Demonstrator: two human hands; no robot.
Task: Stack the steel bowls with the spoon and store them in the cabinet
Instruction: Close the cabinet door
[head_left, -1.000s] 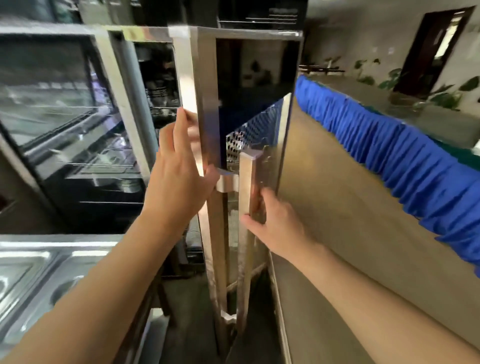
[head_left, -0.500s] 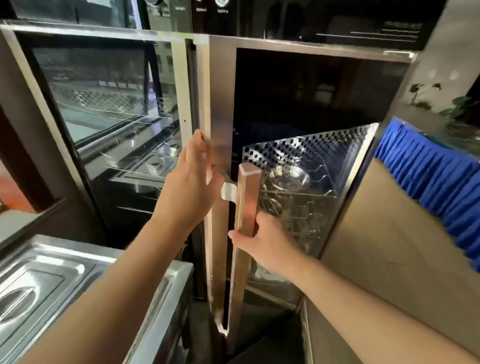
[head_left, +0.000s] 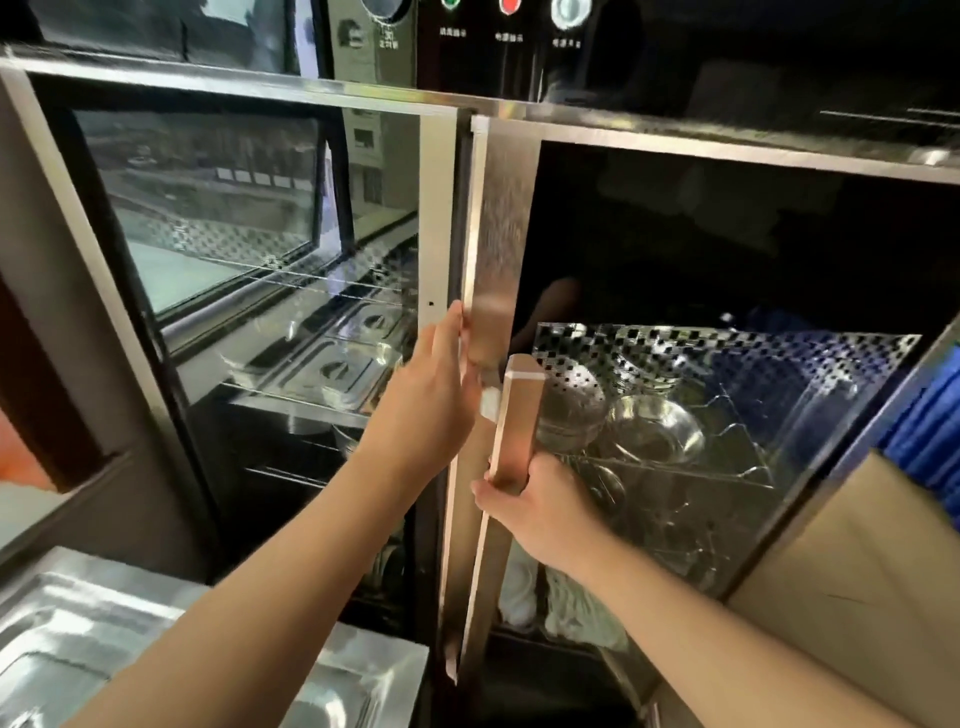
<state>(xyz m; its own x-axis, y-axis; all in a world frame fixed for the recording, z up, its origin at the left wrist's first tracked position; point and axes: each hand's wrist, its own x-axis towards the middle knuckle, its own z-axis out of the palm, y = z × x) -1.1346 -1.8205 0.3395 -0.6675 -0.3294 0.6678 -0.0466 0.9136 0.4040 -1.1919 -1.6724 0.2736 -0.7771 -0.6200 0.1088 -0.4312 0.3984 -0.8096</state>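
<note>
The cabinet's right glass door (head_left: 727, 291) is nearly flush with its steel frame. My right hand (head_left: 540, 512) grips the long copper-coloured door handle (head_left: 511, 431) near its middle. My left hand (head_left: 426, 400) lies flat, fingers together, against the door's steel edge (head_left: 498, 234). Behind the dark glass, steel bowls (head_left: 652, 434) sit on a wire rack in front of a perforated steel panel (head_left: 727, 348). I cannot make out the spoon.
The left cabinet door (head_left: 234, 249) is shut, with steel lidded pans on shelves behind its glass. A steel counter with pan lids (head_left: 104, 649) stands at lower left. A brown surface (head_left: 872, 571) and blue cloth (head_left: 930, 436) lie at right. A control panel (head_left: 509, 31) sits above.
The right door has swung from wide open to almost closed against the frame, pushed by both hands. My view has turned to face the cabinet front.
</note>
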